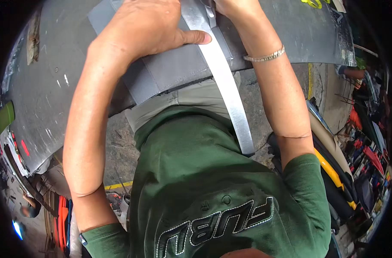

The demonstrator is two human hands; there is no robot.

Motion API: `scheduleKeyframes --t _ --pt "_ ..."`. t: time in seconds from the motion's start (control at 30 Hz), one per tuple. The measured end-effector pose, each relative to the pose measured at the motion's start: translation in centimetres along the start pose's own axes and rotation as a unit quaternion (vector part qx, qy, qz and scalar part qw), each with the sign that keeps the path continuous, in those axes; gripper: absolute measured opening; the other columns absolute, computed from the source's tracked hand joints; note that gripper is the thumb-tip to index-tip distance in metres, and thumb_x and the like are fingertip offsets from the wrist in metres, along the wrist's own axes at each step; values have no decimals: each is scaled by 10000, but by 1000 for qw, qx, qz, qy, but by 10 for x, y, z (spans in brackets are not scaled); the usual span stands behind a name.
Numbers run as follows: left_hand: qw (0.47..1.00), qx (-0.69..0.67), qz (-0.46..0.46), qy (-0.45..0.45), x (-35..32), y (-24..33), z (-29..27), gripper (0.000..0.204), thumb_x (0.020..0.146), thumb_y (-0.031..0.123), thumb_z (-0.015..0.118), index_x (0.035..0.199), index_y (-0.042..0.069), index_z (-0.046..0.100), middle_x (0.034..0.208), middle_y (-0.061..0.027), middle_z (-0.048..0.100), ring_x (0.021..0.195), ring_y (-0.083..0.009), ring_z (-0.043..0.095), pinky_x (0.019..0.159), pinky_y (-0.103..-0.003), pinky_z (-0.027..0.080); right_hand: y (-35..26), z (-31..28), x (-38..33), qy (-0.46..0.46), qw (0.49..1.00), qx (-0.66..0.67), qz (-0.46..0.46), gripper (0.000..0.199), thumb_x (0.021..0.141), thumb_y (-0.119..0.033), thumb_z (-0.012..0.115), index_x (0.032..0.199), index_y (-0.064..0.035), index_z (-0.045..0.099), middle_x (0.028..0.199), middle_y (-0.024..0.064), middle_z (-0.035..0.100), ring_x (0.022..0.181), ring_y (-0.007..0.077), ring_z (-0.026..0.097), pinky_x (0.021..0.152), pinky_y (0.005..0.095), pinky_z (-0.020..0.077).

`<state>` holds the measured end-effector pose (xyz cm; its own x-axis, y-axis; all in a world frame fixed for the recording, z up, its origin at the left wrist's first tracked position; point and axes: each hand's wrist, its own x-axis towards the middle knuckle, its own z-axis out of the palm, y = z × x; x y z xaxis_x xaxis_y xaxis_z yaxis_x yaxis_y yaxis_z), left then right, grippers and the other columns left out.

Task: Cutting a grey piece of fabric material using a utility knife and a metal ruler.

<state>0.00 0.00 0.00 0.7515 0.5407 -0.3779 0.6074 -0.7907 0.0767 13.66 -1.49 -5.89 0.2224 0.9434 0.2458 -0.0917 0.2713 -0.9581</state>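
**Pin the strip flat before anything else**

Your left hand (146, 28) lies spread on the grey sheet (170, 71), thumb tip pressing the edge of the metal strip (224, 81). Your right hand (230, 6) is mostly cut off at the top; whether it grips the strip cannot be told. The strip runs from the big metal panel (45, 94) down over your green shirt (204, 180). Keep thumb pressure square so it won't skew.

Shiny metal strip (224, 77) slanting across grey panel (45, 86).
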Motion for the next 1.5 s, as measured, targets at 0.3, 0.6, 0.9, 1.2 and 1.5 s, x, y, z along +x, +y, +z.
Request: scheduleKeyframes --t 0.3,0.6,0.9,1.2,1.5 --pt "994 0 40 100 8 -27 49 1253 795 770 706 1535 -152 290 1645 -298 281 1563 -401 237 1204 -648 294 -134 -50 -10 -13 862 -472 -186 346 1002 -303 697 1230 -42 705 866 -18 663 716 66 583 649 253 489" --pt "992 10 41 122 9 -27 55 1346 734 872 654 1519 -160 291 1623 -334 280 1552 -440 243 1224 -611 283 -77 -130 -171 212 948 232 -57 278 1024 -157 654 1214 40 606 1180 171 655 923 224 660 782 304 617" --pt "990 -17 47 133 7 -28 58 1386 708 879 670 1545 -148 266 1650 -310 247 1574 -415 193 1253 -585 223 -48 -42 -261 254 691 672 81 382 1065 -242 618 1265 78 559 1077 117 572 1005 215 618 865 325 578" --pt "963 -128 95 216 -1 -41 65 1202 755 776 732 1538 -60 368 1650 -271 279 1570 -412 207 1262 -592 197 -72 -53 -246 149 940 277 129 224 856 -25 642 1078 -32 612 1069 79 599 913 185 605 806 343 541" --pt "952 -58 193 229 -24 -88 61 721 913 617 667 1377 77 558 1549 -174 458 1506 -372 349 1236 -571 267 -67 -4 -261 53 881 -335 330 309 985 -259 724 882 -26 548 821 49 582 769 140 541 723 339 476"
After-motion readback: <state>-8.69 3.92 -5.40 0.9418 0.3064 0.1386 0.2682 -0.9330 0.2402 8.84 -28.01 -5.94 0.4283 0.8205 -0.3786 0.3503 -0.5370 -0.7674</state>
